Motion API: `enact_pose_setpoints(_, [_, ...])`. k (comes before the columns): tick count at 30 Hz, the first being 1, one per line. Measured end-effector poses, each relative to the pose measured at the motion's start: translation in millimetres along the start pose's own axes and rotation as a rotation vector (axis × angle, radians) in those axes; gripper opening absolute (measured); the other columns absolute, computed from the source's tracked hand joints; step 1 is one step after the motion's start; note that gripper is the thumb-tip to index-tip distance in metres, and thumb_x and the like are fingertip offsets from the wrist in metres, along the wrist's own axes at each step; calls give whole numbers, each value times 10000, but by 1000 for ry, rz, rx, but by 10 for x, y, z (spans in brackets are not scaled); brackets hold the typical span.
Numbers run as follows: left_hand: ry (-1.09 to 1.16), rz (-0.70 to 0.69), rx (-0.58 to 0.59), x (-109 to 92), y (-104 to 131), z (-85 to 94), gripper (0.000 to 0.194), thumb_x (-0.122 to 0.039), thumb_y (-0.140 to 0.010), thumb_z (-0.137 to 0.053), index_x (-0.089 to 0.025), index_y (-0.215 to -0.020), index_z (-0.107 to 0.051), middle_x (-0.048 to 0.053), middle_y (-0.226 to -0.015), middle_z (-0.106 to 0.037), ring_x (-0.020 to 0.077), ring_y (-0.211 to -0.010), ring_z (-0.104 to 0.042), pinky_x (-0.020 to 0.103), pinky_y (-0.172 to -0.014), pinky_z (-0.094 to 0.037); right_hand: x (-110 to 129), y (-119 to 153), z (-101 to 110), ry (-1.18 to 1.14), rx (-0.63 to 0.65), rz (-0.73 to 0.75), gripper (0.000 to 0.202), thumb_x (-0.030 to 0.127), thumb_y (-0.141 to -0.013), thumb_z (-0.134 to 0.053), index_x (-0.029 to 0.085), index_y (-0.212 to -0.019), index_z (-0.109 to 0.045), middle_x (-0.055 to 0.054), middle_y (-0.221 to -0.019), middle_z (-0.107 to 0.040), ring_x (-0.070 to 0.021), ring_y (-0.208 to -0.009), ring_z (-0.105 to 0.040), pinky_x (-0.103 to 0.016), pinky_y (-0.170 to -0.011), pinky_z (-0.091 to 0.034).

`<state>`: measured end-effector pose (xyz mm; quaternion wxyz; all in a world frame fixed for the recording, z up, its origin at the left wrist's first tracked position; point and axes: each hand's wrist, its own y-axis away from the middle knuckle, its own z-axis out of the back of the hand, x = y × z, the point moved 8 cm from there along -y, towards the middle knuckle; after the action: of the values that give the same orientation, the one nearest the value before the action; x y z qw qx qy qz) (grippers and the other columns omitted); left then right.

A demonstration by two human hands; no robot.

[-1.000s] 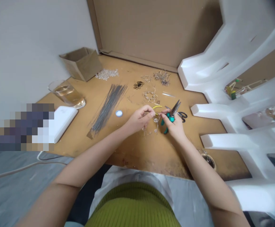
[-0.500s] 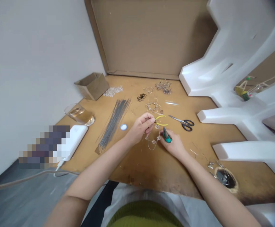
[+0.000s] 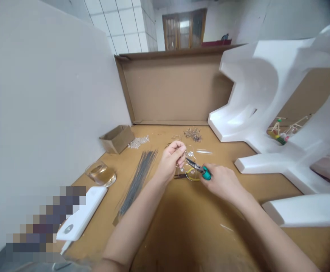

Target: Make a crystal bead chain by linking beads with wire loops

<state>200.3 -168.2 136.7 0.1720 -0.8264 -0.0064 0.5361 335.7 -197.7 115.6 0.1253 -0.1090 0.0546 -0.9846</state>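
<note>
My left hand [image 3: 172, 158] is closed, thumb and fingers pinching a thin wire loop strung with clear beads [image 3: 190, 153]. The loop hangs to the right of and below those fingertips. My right hand [image 3: 223, 181] is wrapped round teal-handled pliers [image 3: 196, 166]. Their jaws point left and reach the loop beside my left fingertips; I cannot tell whether they grip the wire. Below the loop, yellow-handled pliers [image 3: 181, 176] lie on the table, partly covered by the loop and the teal pliers.
A bundle of grey wires [image 3: 139, 181] lies left of my hands. Further left are a glass of amber liquid [image 3: 101, 173] and a white device [image 3: 92, 204]. At the back are a small cardboard box [image 3: 118, 139], clear beads [image 3: 138, 142] and wire pieces [image 3: 193, 134]. White foam [image 3: 252, 164] borders the right.
My view has tilted upward. The teal pliers have swung from pointing up to pointing left, and their jaws have come to the loop at my left fingers. The scissors no longer show.
</note>
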Motion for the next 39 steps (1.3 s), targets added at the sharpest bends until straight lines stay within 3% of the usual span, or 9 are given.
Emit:
enact_pose_setpoints(5, [-58,-81,-24,-136,-75,49,266,-375,-764,-623,-177,-754,-445,-93,-514,-330,21,-378,-294,140,-359,-293,66,-124,100,31,-28,-25,134,320,-772,-445,235,-736,-542,-32,-751,-658,-201,-658,-599,-284,-521,-239])
enact_pose_setpoints(11, [-91,-70,-47,-56,-120,113,260,-395,-775,-612,-179,-760,-468,-94,-514,-336,15,-357,-281,138,-335,-298,27,-189,-29,20,-8,-58,140,319,-760,-444,237,-745,-556,-32,-753,-654,-202,-661,-594,-287,-517,-231])
enact_pose_setpoints(20, [-97,-26,-53,18,-101,51,266,-395,-744,-638,-171,-777,-497,-59,-739,-489,-25,-354,-273,139,-305,-287,-23,-178,46,40,-5,-99,162,334,-761,-436,242,-766,-570,-36,-790,-673,-214,-688,-609,-287,-520,-224])
enact_pose_setpoints(29, [-207,-97,-62,0,-58,31,260,-420,-775,-606,-187,-794,-491,-79,-569,-413,8,-338,-308,150,-329,-332,8,-139,59,74,-18,-93,186,346,-770,-439,233,-739,-583,-50,-725,-672,-216,-664,-614,-288,-509,-213])
enact_pose_setpoints(39, [-176,-177,-64,-18,-62,32,251,-407,-791,-598,-179,-795,-495,-81,-569,-384,-1,-335,-287,135,-317,-346,20,-102,108,138,-34,-105,223,357,-771,-417,233,-743,-600,-46,-722,-678,-221,-658,-626,-282,-507,-225])
